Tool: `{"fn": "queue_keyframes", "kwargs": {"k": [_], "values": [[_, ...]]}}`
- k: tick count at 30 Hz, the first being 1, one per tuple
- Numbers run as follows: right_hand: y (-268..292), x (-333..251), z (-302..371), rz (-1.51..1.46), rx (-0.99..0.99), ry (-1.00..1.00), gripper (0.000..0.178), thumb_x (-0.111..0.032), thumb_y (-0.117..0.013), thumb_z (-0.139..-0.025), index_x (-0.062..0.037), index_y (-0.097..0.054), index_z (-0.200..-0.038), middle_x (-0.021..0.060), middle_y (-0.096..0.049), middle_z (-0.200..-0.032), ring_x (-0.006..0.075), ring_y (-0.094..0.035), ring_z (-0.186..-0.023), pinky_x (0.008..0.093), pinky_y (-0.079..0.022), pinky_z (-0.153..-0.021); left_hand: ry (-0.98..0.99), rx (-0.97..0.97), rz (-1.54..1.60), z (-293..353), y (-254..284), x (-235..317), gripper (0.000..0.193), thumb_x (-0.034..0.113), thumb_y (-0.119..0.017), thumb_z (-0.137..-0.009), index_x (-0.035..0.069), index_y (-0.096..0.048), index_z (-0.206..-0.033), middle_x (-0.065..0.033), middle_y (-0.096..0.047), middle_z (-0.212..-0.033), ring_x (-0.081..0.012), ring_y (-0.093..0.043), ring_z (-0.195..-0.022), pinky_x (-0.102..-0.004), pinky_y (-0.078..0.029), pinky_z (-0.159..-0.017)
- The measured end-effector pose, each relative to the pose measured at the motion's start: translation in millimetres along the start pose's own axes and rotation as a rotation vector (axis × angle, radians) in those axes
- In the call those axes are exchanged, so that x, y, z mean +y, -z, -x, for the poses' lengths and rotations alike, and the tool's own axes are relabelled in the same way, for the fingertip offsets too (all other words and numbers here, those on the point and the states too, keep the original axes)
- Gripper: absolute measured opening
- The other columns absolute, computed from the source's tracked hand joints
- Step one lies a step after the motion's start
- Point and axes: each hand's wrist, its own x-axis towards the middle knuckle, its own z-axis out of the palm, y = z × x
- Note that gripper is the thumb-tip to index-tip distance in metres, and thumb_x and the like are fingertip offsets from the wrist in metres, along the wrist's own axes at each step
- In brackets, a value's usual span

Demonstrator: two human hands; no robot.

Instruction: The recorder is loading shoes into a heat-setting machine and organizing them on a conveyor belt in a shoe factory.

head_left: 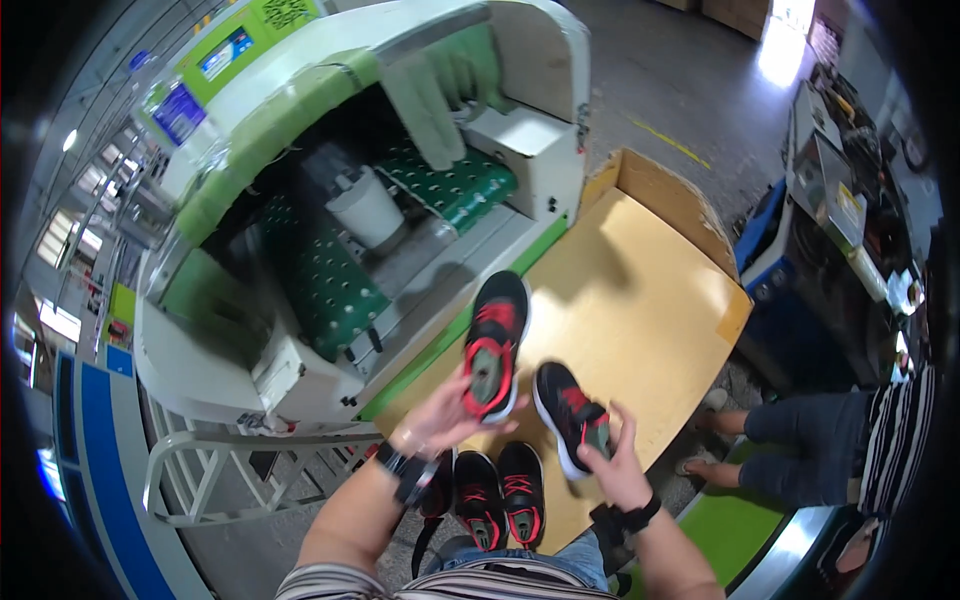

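Note:
A black sneaker with red laces, red lining and a white sole [497,335] is in my left hand [445,415], gripped at its heel, toe pointing away from me. My right hand [622,460] has its thumb and fingers around the heel of a matching sneaker [565,405], which tilts toe up and to the left. Both shoes are above the tan board. Close to my body, two more black and red sneakers [500,495] stand side by side on the near end of the board, toes away from me. Another dark shoe [437,490] beside them is partly hidden by my left forearm.
At the left stands a white and green machine [470,240] with perforated green conveyor belts [320,285] leading into its openings. The tan board [640,270] has a raised cardboard edge [680,200]. A person in a striped top [900,440] is at the right, near a blue-black machine [800,300].

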Motion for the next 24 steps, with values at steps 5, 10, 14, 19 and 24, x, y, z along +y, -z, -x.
{"fn": "queue_keyframes", "kwargs": {"k": [5,10,14,19,24], "values": [[-77,-106,-152,0.166,-0.09,0.591,0.07,-0.009,-0.069,-0.083,-0.004,-0.029,-0.139,0.0145,-0.053,-0.127,0.0251,-0.05,-0.12,0.038,-0.036,-0.104,-0.496,0.064,0.0,86,2,39,0.072,0.04,-0.06,-0.091,0.005,-0.03,-0.147,-0.0129,-0.037,-0.149,-0.037,-0.048,-0.129,-0.0493,-0.053,-0.094],[-163,-153,-274,0.785,0.175,0.694,0.08,-0.005,-0.069,-0.081,-0.0208,-0.028,-0.148,0.0233,-0.041,-0.141,0.0448,-0.046,-0.124,0.0475,-0.04,-0.103,-0.705,0.363,0.343,61,41,84,0.061,0.046,-0.065,-0.089,0.002,-0.052,-0.13,-0.0157,-0.058,-0.128,-0.0361,-0.054,-0.12,-0.0414,-0.052,-0.099],[-180,-134,-252,0.805,0.201,0.817,0.086,-0.001,-0.064,-0.081,-0.0235,-0.021,-0.152,0.0241,-0.026,-0.151,0.0456,-0.041,-0.128,0.0488,-0.037,-0.106,-0.831,0.529,0.446,40,48,88,0.054,0.042,-0.07,-0.087,0.003,-0.057,-0.122,-0.014,-0.061,-0.12,-0.0376,-0.054,-0.118,-0.0437,-0.053,-0.096],[-58,50,-133,1.462,-0.084,0.529,0.082,-0.036,-0.062,-0.087,-0.0168,-0.018,-0.154,0.0222,-0.025,-0.153,0.0457,-0.031,-0.135,0.0559,-0.029,-0.109,-0.655,0.408,0.361,64,55,56,0.072,0.054,-0.062,-0.088,0.002,-0.04,-0.133,-0.0206,-0.045,-0.136,-0.0386,-0.044,-0.128,-0.0505,-0.036,-0.109],[25,149,71,1.551,-0.218,0.095,0.093,-0.056,-0.062,-0.082,-0.0185,-0.017,-0.154,0.0169,-0.007,-0.16,0.0434,-0.008,-0.146,0.0644,-0.02,-0.111,-0.334,0.617,-1.335,117,75,-66,0.052,0.042,-0.062,-0.091,0.007,-0.053,-0.128,-0.0124,-0.06,-0.123,-0.0258,-0.059,-0.111,-0.0418,-0.042,-0.099]]}}
